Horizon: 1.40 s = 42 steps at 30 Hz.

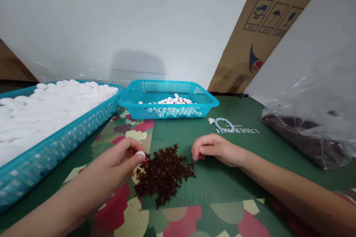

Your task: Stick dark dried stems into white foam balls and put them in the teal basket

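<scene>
The left hand (122, 157) pinches a little white ball (140, 154) w/ its fingertips, right by the left edge of a pile of dark red bits (164, 172) on the desk (222, 185). The right hand (215, 148) lies curled & low on the desk just right of the pile, touching its edge, holding nothing I can see. Behind are a small blue basket (168, 100) w/ white balls, a big blue tray (55, 137) of white balls at left, a bead bracelet (224, 125) & a clear bag (308, 133) at right.
</scene>
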Each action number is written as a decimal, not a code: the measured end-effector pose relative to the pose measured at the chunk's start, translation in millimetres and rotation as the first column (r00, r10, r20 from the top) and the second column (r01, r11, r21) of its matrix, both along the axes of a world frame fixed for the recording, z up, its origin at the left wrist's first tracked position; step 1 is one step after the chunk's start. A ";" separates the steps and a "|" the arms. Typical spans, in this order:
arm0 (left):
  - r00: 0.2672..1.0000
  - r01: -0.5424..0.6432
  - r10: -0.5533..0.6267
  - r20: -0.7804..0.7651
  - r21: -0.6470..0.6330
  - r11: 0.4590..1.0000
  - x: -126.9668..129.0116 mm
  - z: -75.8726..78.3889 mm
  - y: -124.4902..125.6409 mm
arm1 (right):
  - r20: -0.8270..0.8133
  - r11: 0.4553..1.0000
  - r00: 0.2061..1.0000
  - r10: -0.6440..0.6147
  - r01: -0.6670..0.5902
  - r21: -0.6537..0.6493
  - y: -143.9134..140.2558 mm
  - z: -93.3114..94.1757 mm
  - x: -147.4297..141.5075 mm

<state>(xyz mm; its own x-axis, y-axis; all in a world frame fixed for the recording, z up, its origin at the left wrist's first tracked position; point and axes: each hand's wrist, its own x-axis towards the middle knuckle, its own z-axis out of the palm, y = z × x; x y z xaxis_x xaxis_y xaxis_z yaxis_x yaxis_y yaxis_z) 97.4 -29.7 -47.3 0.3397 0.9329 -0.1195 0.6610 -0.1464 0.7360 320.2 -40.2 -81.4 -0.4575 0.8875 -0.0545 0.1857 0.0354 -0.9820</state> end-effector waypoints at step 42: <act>0.925 -0.047 0.178 0.336 -0.365 0.930 10.1 -7.2 2.8 | 0.332 0.982 0.934 -0.130 0.168 -0.089 0.1 12.0 -45.3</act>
<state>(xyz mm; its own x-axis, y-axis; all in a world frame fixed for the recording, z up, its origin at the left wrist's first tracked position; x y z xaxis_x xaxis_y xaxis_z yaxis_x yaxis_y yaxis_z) 107.4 -26.9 -54.5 0.3154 0.8897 -0.3302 0.3407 0.2186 0.9144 274.9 -40.2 -69.4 -0.2614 0.9231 -0.2821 0.4882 -0.1257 -0.8636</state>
